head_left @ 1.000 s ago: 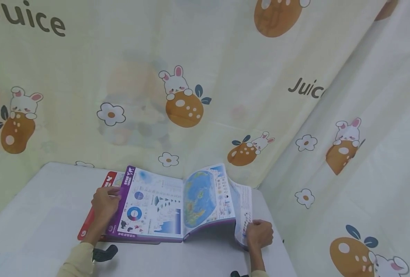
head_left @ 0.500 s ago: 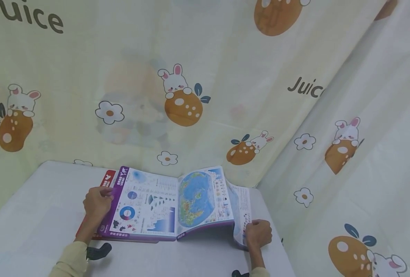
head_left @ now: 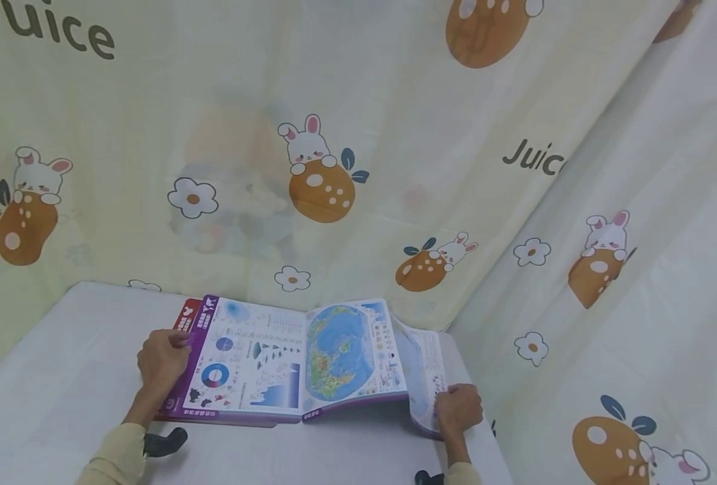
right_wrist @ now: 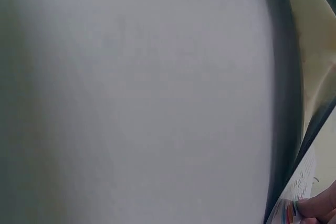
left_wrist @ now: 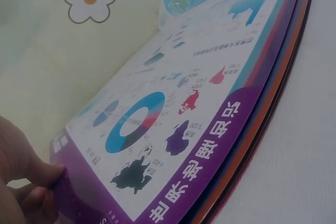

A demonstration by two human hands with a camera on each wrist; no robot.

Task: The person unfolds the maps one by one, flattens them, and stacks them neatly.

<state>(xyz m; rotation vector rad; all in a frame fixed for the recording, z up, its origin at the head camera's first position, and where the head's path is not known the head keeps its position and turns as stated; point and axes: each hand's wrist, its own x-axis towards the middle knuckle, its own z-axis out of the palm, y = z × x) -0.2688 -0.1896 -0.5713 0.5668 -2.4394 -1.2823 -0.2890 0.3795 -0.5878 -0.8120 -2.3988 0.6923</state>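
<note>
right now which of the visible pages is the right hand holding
The rightmost page: the right hand grips its outer edge. The middle page, with the oval map, is untouched; the left hand pinches the left page, with the ring chart.

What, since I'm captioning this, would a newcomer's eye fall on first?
Probably the open book on the table, with its blue oval map. The left hand pinches its purple edge; the right hand grips a bent page at right. Behind hangs a curtain printed with rabbits.
</note>
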